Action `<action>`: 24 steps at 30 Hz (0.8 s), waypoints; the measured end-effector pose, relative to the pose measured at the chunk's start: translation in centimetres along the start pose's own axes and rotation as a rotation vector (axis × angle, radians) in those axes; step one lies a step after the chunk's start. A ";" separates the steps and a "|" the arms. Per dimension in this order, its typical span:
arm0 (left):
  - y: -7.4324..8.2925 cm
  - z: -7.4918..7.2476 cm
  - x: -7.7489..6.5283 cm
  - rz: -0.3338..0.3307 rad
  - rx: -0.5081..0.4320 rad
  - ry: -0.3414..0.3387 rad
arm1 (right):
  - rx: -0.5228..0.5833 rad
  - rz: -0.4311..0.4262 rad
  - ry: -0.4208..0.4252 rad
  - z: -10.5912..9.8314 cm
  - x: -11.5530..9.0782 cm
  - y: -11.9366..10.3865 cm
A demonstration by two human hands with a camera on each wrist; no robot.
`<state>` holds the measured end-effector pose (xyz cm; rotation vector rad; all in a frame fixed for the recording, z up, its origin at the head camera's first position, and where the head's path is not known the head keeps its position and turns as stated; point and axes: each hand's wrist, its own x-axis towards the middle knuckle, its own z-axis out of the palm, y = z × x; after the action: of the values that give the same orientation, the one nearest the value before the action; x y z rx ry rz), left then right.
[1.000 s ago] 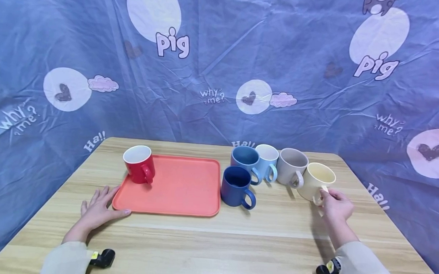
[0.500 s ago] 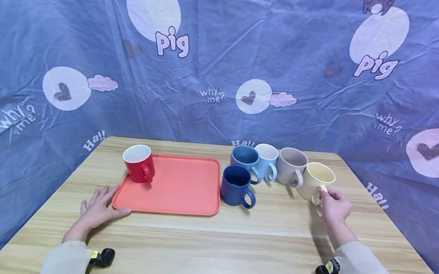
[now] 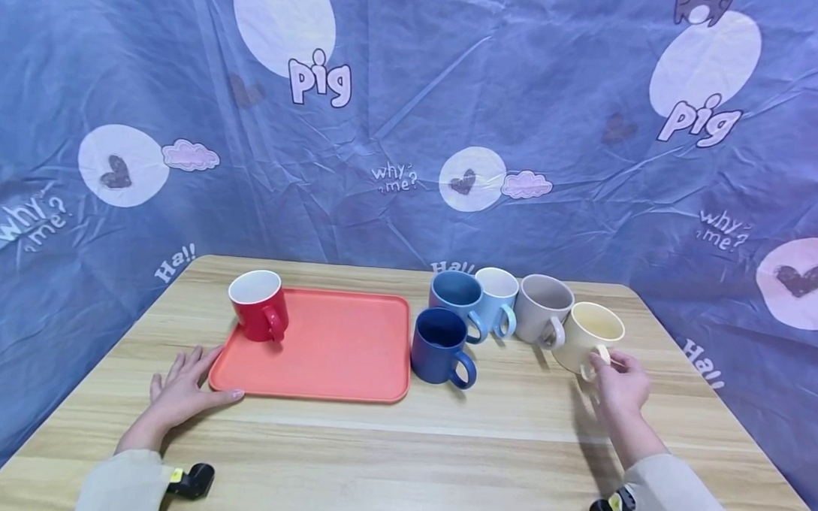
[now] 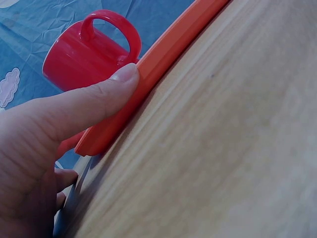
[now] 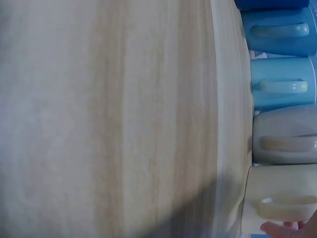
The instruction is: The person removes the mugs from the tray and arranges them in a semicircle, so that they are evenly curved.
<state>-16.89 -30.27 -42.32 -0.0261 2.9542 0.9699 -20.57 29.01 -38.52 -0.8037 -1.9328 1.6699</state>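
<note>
In the head view my left hand [image 3: 182, 390] rests with spread fingers at the near left corner of the orange-red tray [image 3: 352, 344]. The left wrist view shows its thumb [image 4: 101, 99] laid straight along the tray's rim. A red mug [image 3: 261, 318], white inside, stands upright on the tray's left part. Far to the right, my right hand [image 3: 622, 383] is at a cream mug [image 3: 578, 348], pinching its handle [image 5: 287, 210] with bent fingers. The right wrist view catches just the fingertips [image 5: 272, 229] beside that handle. The cream mug stands upright on the table.
Left of the cream mug stand a grey mug [image 3: 538, 313], a light blue mug [image 3: 491, 315], a teal-blue mug [image 3: 448, 298] and a dark blue mug [image 3: 435, 354], close together. The dark blue one is right beside the tray. A patterned blue cloth [image 3: 414, 98] hangs behind the table.
My right hand has shifted slightly left at the cream mug's handle. The left hand, tray and mugs stay where they were.
</note>
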 end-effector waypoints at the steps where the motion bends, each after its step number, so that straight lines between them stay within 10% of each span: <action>1: 0.0 0.0 0.0 -0.001 0.000 0.000 | -0.047 -0.020 -0.007 0.1 -0.6 -0.5; 13: -0.4 0.2 -0.1 0.003 0.010 0.005 | -0.183 -0.145 -0.122 0.2 -2.4 -2.9; 24: -0.2 0.1 0.0 0.006 0.009 0.004 | -0.123 -0.312 -0.219 3.4 -5.2 -9.5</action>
<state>-16.92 -30.42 -42.51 -0.0194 2.9638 0.9581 -20.34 22.06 -29.47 -0.3461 -2.1949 1.5120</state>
